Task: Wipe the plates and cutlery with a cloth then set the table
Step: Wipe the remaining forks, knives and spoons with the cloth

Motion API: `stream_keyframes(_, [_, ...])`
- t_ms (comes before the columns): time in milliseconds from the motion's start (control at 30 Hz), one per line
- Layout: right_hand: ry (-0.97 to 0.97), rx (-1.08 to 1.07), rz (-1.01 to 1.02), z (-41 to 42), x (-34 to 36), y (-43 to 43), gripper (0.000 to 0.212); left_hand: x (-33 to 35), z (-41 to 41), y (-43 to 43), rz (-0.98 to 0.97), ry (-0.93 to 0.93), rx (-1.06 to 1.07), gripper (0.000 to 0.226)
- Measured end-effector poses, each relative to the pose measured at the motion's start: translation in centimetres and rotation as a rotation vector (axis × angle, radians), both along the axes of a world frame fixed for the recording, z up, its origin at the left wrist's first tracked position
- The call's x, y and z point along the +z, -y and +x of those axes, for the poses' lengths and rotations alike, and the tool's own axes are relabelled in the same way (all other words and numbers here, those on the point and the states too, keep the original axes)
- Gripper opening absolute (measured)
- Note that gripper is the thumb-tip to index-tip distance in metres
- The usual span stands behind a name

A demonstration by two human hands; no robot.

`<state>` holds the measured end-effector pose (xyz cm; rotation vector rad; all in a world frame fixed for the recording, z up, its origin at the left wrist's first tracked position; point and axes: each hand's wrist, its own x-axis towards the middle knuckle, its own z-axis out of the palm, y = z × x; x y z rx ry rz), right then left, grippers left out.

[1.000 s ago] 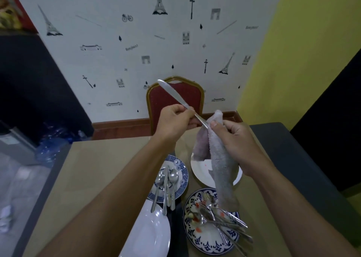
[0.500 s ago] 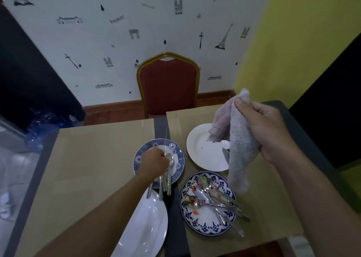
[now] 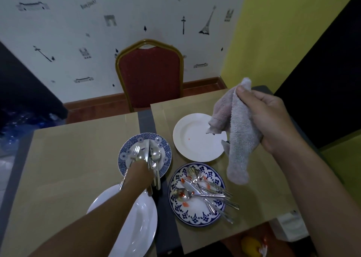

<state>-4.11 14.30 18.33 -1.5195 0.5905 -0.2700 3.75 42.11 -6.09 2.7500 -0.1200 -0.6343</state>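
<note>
My left hand (image 3: pixel 139 173) reaches down onto the clean cutlery (image 3: pixel 154 157) lying on a small blue-patterned plate (image 3: pixel 123 159); its fingers are hidden, touching a knife and a fork there. My right hand (image 3: pixel 267 120) is raised over the table's right side, gripping a grey cloth (image 3: pixel 240 143) that hangs down. Under the cloth sits a white plate (image 3: pixel 193 139) with a small red speck. A blue floral plate (image 3: pixel 195 217) holds several stained forks, spoons and knives (image 3: pixel 207 192). My left forearm partly covers another white plate (image 3: pixel 140 229).
A red chair with a gold frame (image 3: pixel 150 75) stands at the table's far side against the wall. A dark strip (image 3: pixel 145 120) runs between the two tan table mats. A white box (image 3: pixel 289 227) sits at the near right corner, with a yellow object (image 3: pixel 250 245) below the edge.
My left hand brought the knife down from the cloth onto the small blue-patterned plate. My right hand swung the cloth to the right. My view tilted down.
</note>
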Motion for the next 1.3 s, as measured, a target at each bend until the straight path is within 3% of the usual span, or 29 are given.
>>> stream_keyframes(100, [-0.008, 0.006, 0.021, -0.1, -0.1, 0.0, 0.025, 0.5, -0.3, 1.2, -0.025, 0.041, 0.004, 0.010])
stream_keyframes(300, [0.000, -0.012, 0.026, -0.4, -0.1, 0.3, 0.028, 1.3, -1.5, 3.0, 0.013, 0.089, -0.013, 0.032])
stream_keyframes(367, [0.001, -0.021, 0.030, -0.5, -0.2, 0.4, 0.028, 1.5, -2.3, 3.9, -0.054, 0.081, -0.011, 0.018])
stream_keyframes(400, [0.000, -0.025, 0.035, -0.6, -0.2, 0.4, 0.028, 1.5, -2.7, 4.5, -0.079, 0.045, -0.022, 0.009])
stream_keyframes(533, [0.004, -0.029, 0.053, -1.1, -0.3, 0.5, 0.026, 1.6, -4.7, 7.5, -0.213, -0.161, -0.025, 0.033])
stream_keyframes(733, [-0.005, -0.045, 0.037, -1.9, -1.2, 1.1, 0.028, 1.2, -8.5, 11.5, -0.343, -0.476, 0.091, 0.030])
stream_keyframes(1200, [-0.027, -0.063, 0.032, -3.0, -2.5, 1.5, 0.023, -0.6, -11.7, 11.1, -0.469, -0.640, 0.591, 0.023])
stream_keyframes(1300, [-0.030, -0.057, 0.029, -2.7, -2.7, 1.3, 0.022, 0.0, -12.0, 10.8, -0.470, -0.672, 0.621, 0.012])
